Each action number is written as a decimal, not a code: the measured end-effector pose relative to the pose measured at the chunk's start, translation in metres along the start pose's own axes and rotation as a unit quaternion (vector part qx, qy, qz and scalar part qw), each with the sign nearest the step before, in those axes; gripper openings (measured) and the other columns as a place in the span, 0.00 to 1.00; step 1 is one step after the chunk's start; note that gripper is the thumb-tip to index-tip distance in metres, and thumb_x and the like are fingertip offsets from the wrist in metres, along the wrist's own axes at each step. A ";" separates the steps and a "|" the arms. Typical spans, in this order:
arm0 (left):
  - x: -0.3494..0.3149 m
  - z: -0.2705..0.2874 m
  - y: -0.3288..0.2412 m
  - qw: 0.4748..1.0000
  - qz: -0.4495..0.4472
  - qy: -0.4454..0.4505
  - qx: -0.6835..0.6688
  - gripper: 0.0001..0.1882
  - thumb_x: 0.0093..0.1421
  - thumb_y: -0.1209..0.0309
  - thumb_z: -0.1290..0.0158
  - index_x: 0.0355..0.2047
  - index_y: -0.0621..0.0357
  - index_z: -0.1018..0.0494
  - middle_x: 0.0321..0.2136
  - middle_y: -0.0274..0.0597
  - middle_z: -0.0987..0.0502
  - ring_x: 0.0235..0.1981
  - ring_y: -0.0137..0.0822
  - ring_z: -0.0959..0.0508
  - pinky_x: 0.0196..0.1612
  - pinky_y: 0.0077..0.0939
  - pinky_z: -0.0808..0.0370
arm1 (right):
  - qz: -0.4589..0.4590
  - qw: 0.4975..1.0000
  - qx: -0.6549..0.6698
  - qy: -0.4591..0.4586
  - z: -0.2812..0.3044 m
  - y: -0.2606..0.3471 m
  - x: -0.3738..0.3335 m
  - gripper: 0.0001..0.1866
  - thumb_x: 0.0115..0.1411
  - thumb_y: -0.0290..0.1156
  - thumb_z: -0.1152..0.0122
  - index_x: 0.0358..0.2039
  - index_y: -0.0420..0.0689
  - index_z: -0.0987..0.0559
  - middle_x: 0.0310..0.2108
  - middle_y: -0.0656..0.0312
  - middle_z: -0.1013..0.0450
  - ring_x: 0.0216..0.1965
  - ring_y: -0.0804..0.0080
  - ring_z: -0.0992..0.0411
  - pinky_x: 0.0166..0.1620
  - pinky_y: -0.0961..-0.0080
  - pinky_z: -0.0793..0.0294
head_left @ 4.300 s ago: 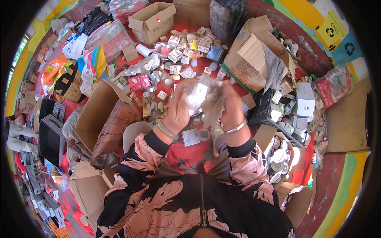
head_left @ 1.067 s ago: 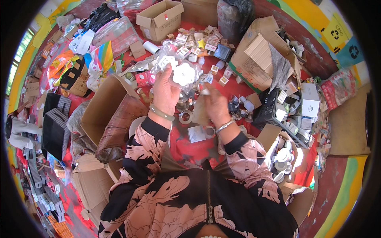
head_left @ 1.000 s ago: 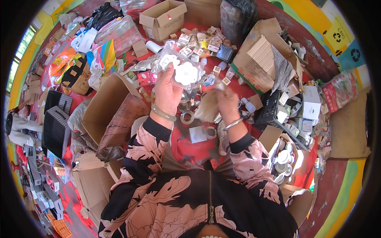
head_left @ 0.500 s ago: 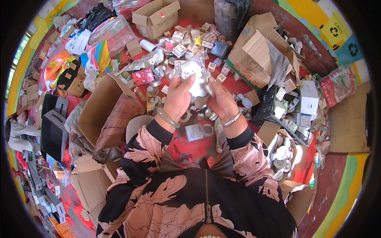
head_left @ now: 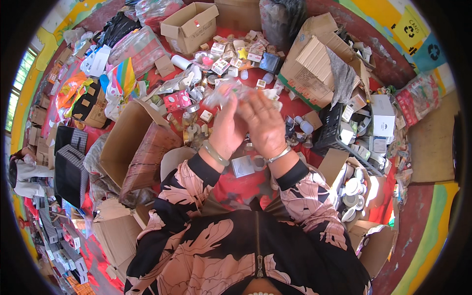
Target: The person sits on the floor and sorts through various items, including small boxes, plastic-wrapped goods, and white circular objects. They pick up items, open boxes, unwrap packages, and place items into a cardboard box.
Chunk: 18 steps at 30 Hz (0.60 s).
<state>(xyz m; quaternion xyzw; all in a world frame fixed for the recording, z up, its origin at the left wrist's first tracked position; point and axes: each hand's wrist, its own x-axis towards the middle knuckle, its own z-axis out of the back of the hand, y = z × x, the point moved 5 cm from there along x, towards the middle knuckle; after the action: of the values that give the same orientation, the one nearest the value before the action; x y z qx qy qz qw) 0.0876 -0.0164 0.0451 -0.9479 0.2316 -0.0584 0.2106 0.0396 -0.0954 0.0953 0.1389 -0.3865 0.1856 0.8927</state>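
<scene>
- The left hand (head_left: pixel 226 132) is raised over the middle of the red floor (head_left: pixel 238 188), thumb up; its other fingers are mostly hidden, so I cannot tell how tightly they close.
- The right hand (head_left: pixel 265 125) overlaps it, fingers extended and narrow together; I cannot tell whether they grip anything.
- A crumpled clear plastic packet (head_left: pixel 216 98) shows beyond the fingertips, seemingly against the left hand, though blur makes the contact uncertain.
- Beyond, small boxes (head_left: pixel 220 67) lie scattered toward the floor's far edge, near an open carton (head_left: pixel 189 30).
- A black crate (head_left: pixel 326 133) stands toward the floor's right edge.
- Below the hands lies a white box (head_left: pixel 243 166).
</scene>
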 end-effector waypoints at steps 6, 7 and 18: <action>0.003 0.002 -0.039 0.996 -0.077 -0.014 0.039 0.20 0.62 0.60 0.53 0.47 0.64 0.35 0.45 0.45 0.28 0.45 0.37 0.27 0.50 0.34 0.30 | 0.011 0.968 0.250 -0.010 -0.005 0.001 -0.010 0.21 0.46 0.16 0.49 0.43 0.42 0.24 0.44 0.54 0.28 0.49 0.60 0.30 0.53 0.67 0.31; 0.003 0.001 -0.043 0.996 -0.082 -0.015 0.036 0.20 0.62 0.61 0.53 0.47 0.64 0.35 0.45 0.46 0.28 0.45 0.37 0.27 0.49 0.33 0.30 | -0.099 0.908 0.405 -0.044 -0.009 -0.015 -0.020 0.21 0.48 0.14 0.50 0.44 0.40 0.25 0.46 0.54 0.28 0.48 0.62 0.30 0.52 0.71 0.32; -0.010 0.005 0.009 0.953 -0.059 0.034 0.296 0.18 0.63 0.76 0.58 0.54 0.61 0.39 0.51 0.38 0.34 0.50 0.29 0.32 0.52 0.25 0.33 | -0.169 0.959 0.227 0.007 -0.021 -0.029 -0.008 0.29 0.64 0.43 0.58 0.60 0.38 0.44 0.54 0.48 0.37 0.52 0.54 0.34 0.51 0.69 0.34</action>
<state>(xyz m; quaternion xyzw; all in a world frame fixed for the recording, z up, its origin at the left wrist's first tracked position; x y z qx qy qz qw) 0.0758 -0.0175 0.0364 -0.8524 0.1542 -0.1687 0.4703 0.0608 -0.1152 0.0719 0.3994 -0.2988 0.1161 0.8589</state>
